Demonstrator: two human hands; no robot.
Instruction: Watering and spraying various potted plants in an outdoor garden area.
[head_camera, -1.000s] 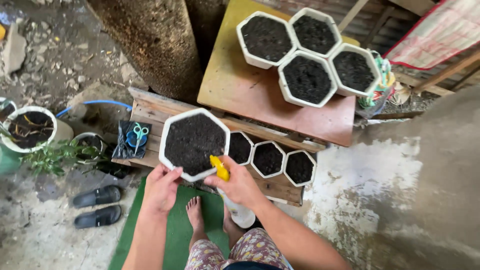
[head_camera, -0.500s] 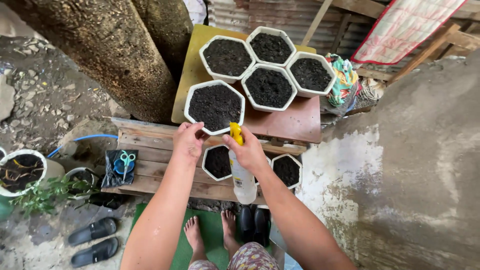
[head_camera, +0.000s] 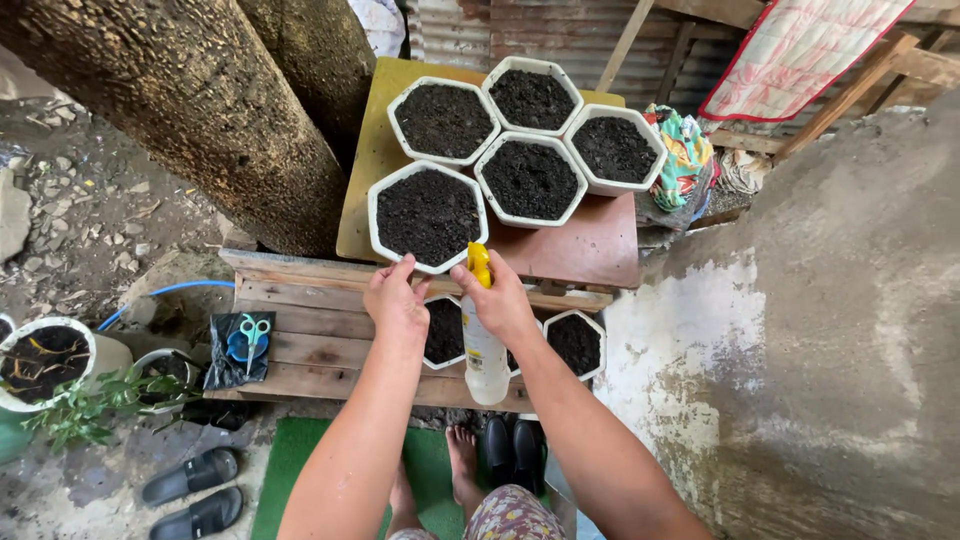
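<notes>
Since approx half a sec ago the nearest hexagonal pot (head_camera: 428, 216) has settled at the front-left edge of the tabletop (head_camera: 590, 250), now flush w/ the four pots (head_camera: 530, 180) behind it, and the left hand (head_camera: 397, 298) has eased off: fingers loosely curled, tips just touching the pot's front rim, no real grasp. Right hand (head_camera: 505, 300) is clenched round a spray bottle (head_camera: 484, 355) w/ yellow nozzle, bottle body hanging down below the table's front edge, nozzle just beside the pot's near-right corner. Progress, judging from the layout: five white hex pots filled w/ dark soil are grouped on the table, so that pot looks placed; three smaller pots (head_camera: 575, 342), also soil-filled, sit lower on the wooden pallet (head_camera: 300, 340), partly hidden by the arms, and look like what's left. No seedlings visible in any of the eight. Further out: blue scissors (head_camera: 248, 335) on a black bag at the pallet's left end, a round pot w/ a leafy plant (head_camera: 80, 405) by the left ground, black sandals (head_camera: 190, 490) at bottom left, thick tree trunk (head_camera: 210, 110) behind.
</notes>
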